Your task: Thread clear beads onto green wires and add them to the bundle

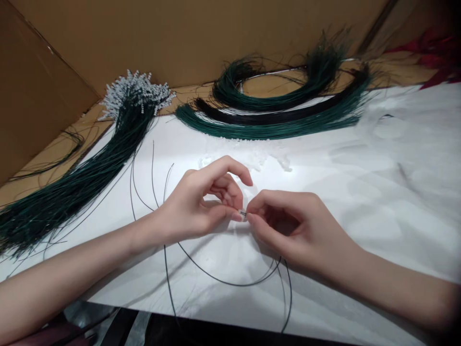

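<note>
Okay, my left hand (189, 206) and right hand (306, 211) pinch a dark bit of wire (244, 213) between them, thumbs pressed to fingers, left forefinger raised; light, level pressure seems best, with the wire loops (230, 284) below left slack over the white table (317, 168).

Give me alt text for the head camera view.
A bare left hand and bare right hand pinch a tiny dark piece over a white work surface, thin dark strands curving below. Behind lie curved green-and-black strand bundles; at left, a white-tipped green strand bundle.
</note>
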{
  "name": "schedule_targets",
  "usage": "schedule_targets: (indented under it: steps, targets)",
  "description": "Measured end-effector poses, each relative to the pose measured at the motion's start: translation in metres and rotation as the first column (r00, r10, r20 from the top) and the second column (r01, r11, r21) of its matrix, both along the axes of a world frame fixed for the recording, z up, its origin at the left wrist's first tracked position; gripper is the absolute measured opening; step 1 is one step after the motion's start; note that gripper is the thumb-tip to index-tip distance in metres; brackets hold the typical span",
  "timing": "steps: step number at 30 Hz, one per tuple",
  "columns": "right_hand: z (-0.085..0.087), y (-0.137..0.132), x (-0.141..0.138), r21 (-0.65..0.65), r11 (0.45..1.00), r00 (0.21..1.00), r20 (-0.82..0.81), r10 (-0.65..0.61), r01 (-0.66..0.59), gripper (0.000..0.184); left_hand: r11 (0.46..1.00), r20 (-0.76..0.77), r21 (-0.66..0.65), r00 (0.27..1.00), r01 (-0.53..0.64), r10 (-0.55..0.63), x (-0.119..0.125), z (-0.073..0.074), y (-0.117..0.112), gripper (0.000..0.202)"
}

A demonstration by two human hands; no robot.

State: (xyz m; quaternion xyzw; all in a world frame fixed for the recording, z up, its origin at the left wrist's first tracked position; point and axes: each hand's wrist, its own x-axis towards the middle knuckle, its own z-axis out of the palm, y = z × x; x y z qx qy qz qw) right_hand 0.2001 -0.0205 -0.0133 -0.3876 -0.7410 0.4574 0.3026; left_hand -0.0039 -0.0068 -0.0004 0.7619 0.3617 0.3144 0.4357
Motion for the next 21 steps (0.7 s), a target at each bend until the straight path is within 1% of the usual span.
schedule_targets:
  steps: [4, 10, 13, 18, 21]
  targets:
    - [-0.0032, -0.0016, 0.0005, 0.060, 0.998, 1.000, 0.021, 0.020, -0.021, 0.013, 0.998, -0.016, -0.064, 1.000, -0.012, 0.011, 0.0011, -0.0001, -0.0020, 0.040]
    - [-0.0034, -0.0030, -0.0012, 0.108, 0.994, 0.998, 0.070, -0.002, -0.006, 0.014, 0.996, -0.031, -0.090, 0.999, -0.021, 0.018, 0.0042, 0.0003, -0.0040, 0.039]
    - [-0.0029, -0.0024, -0.0013, 0.102, 0.995, 0.998, 0.064, -0.008, 0.001, 0.014, 0.995, -0.033, -0.095, 0.999, 0.000, -0.003, 0.0042, 0.0029, -0.0038, 0.038]
    - [-0.0024, -0.0011, -0.0009, 0.061, 0.998, 1.000, 0.026, -0.017, 0.015, 0.013, 0.992, -0.033, -0.106, 0.996, 0.074, -0.078, -0.0002, 0.0074, -0.0011, 0.046]
    - [-0.0022, -0.0009, -0.0001, 0.039, 0.999, 1.000, 0.010, -0.024, 0.023, 0.013, 0.989, -0.042, -0.123, 0.995, 0.085, -0.091, -0.0017, 0.0083, -0.0007, 0.039]
